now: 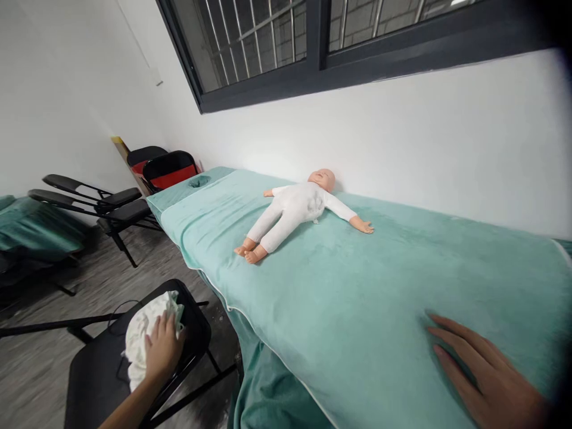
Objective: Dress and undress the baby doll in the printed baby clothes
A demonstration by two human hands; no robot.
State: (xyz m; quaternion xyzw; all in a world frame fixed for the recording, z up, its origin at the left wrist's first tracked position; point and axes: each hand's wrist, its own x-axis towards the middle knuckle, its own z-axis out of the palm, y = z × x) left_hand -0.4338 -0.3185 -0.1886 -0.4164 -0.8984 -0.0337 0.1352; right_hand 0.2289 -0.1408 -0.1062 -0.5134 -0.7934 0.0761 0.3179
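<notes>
My left hand [163, 348] rests on a crumpled white cloth [140, 333], its fingers laid over the top. The cloth lies on the black seat of a folding chair [92, 372], with a bit of pale green fabric at its edge. My right hand [485, 369] is open at the near right of a green-covered bed [357, 322], fingers stretched and holding nothing. Whether it touches the cover I cannot tell. Farther back, a baby doll [290, 208] in a white body suit lies face up, arms spread, with a greyish patch on its side.
A dark cord [117, 313] loops beside the cloth on the chair. More folding chairs [172, 170] stand past the bed's far end and at the left [111, 205]. Another green-covered surface [38, 229] is at far left. A white wall with a barred window [268, 36] borders the bed.
</notes>
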